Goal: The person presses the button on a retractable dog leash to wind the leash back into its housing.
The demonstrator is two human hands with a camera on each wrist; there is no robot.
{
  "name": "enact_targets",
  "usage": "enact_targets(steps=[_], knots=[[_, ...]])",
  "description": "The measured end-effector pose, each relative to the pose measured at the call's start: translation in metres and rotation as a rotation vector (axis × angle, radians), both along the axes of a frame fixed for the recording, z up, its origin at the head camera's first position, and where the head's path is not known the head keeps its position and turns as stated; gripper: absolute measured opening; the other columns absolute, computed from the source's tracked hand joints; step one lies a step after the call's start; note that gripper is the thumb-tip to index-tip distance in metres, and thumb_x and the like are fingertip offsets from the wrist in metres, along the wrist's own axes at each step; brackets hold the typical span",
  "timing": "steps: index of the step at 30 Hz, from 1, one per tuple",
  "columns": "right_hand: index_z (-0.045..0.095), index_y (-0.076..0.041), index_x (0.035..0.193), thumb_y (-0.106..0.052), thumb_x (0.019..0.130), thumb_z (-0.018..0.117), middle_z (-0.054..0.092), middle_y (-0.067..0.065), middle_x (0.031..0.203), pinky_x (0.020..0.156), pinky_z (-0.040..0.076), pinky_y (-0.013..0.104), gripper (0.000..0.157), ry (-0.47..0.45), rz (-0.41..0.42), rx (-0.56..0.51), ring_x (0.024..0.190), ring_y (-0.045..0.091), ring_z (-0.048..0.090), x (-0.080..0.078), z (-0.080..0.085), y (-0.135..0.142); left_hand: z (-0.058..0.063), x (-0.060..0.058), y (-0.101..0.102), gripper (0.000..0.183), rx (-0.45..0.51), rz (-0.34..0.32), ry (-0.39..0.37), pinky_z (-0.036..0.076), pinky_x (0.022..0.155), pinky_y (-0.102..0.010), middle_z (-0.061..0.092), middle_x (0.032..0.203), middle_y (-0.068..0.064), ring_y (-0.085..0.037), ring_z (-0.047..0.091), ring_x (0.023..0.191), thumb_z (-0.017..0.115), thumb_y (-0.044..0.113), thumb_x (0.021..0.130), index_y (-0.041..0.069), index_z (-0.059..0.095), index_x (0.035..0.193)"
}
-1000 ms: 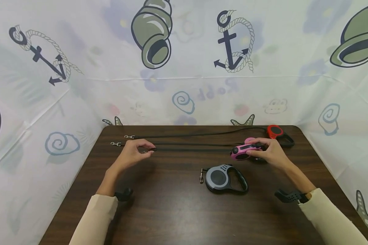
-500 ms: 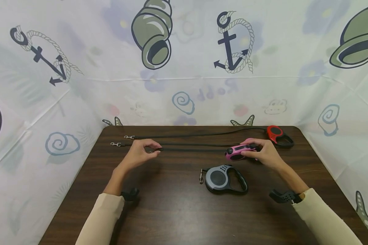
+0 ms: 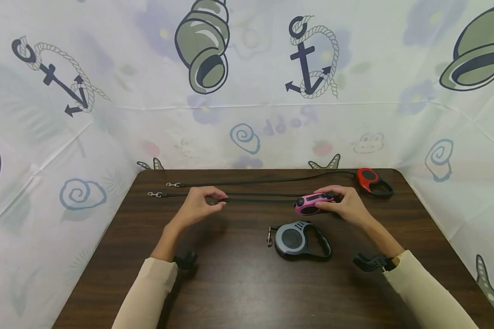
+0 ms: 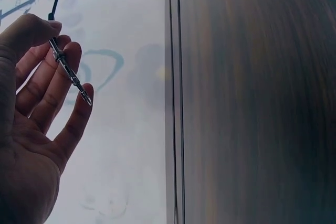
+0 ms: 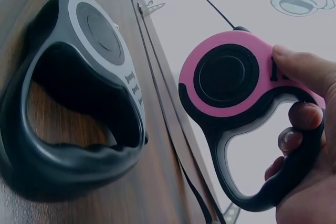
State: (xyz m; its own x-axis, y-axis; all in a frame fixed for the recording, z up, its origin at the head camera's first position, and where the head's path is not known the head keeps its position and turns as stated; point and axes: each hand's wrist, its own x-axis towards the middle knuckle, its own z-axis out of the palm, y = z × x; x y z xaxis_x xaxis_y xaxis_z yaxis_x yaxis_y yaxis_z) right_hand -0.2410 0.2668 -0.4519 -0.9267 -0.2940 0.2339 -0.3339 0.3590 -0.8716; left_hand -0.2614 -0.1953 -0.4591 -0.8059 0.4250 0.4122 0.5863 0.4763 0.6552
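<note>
My right hand (image 3: 347, 206) grips a pink and black retractable dog leash (image 3: 308, 204); in the right wrist view, fingers curl round its black loop handle (image 5: 302, 166) and the thumb lies on the pink casing (image 5: 262, 56). From it a dark strap (image 3: 263, 201) runs out straight to my left hand (image 3: 197, 205). The left thumb and fingers pinch the strap's end, and the metal snap clip (image 4: 71, 72) hangs across the fingers in the left wrist view. Both hands are raised over the table.
A grey and black retractable leash (image 3: 291, 238) lies in front of the hands, its clip (image 3: 269, 237) at its left. Behind lie a red leash (image 3: 367, 177) and two drawn-out cords with clips (image 3: 154, 194) at the left. A patterned cloth (image 3: 255, 68) encloses the wooden table (image 3: 247, 283).
My left hand has moved right and my right hand has moved left with the pink leash. The strap between them has grown shorter and stays straight.
</note>
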Motion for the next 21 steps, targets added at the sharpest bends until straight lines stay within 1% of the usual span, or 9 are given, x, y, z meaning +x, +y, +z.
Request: enact_targets(steps=[3,6,8,10,14,17,21], knots=[[0.078,-0.004,0.121,-0.010,0.091,0.084,0.071,0.018,0.120,0.068,0.054,0.023,0.031,0.016,-0.004,0.006,0.091,0.017,0.063,0.000,-0.001,-0.004,0.000,0.000,0.006,0.018,0.015,-0.012,-0.011,0.061,0.080,-0.049,0.080,0.098,-0.002,-0.016,0.074,0.087,0.083,0.000,0.087,0.008,0.080,0.102],[0.079,-0.004,0.120,-0.010,0.091,0.083,0.070,0.017,0.120,0.072,0.051,0.022,0.030,0.029,-0.007,0.015,0.101,0.020,0.055,0.000,-0.002,-0.007,0.000,0.001,0.011,0.017,0.028,-0.030,-0.030,0.061,0.081,-0.052,0.079,0.098,-0.004,-0.017,0.073,0.087,0.083,0.000,0.087,0.007,0.080,0.103],[0.079,-0.005,0.120,-0.010,0.091,0.083,0.069,0.017,0.118,0.073,0.049,0.023,0.029,0.030,-0.009,0.017,0.105,0.022,0.049,0.000,-0.003,-0.010,-0.001,0.001,0.014,0.017,0.029,-0.036,-0.039,0.061,0.080,-0.052,0.079,0.098,-0.004,-0.017,0.073,0.087,0.082,0.000,0.087,0.006,0.080,0.103],[0.079,-0.005,0.119,-0.011,0.091,0.084,0.067,0.016,0.116,0.071,0.050,0.023,0.029,0.017,-0.009,0.006,0.105,0.022,0.047,0.000,-0.004,-0.012,-0.001,0.001,0.016,0.018,0.031,-0.039,-0.044,0.061,0.080,-0.052,0.079,0.098,-0.004,-0.017,0.073,0.087,0.083,-0.001,0.087,0.005,0.080,0.104],[0.078,-0.003,0.119,-0.010,0.090,0.085,0.063,0.015,0.114,0.067,0.053,0.023,0.031,-0.020,-0.002,-0.036,0.101,0.020,0.051,0.001,-0.005,-0.017,-0.003,0.001,0.021,0.017,0.031,-0.040,-0.034,0.062,0.080,-0.050,0.079,0.097,-0.003,-0.016,0.073,0.086,0.083,0.000,0.087,0.005,0.080,0.104],[0.078,-0.003,0.119,-0.008,0.089,0.085,0.067,0.015,0.112,0.064,0.055,0.023,0.031,-0.025,0.009,-0.060,0.092,0.016,0.060,0.001,-0.005,-0.022,-0.005,0.001,0.025,0.017,0.035,-0.041,-0.031,0.062,0.080,-0.049,0.079,0.097,-0.003,-0.015,0.073,0.086,0.083,0.001,0.088,0.005,0.080,0.104],[0.078,-0.002,0.120,-0.008,0.090,0.085,0.076,0.016,0.107,0.064,0.056,0.024,0.031,-0.012,0.030,-0.067,0.079,0.013,0.067,-0.001,-0.004,-0.027,-0.006,0.002,0.032,0.017,0.046,-0.045,-0.039,0.062,0.083,-0.050,0.079,0.098,-0.003,-0.016,0.073,0.088,0.083,0.001,0.088,0.005,0.080,0.104]])
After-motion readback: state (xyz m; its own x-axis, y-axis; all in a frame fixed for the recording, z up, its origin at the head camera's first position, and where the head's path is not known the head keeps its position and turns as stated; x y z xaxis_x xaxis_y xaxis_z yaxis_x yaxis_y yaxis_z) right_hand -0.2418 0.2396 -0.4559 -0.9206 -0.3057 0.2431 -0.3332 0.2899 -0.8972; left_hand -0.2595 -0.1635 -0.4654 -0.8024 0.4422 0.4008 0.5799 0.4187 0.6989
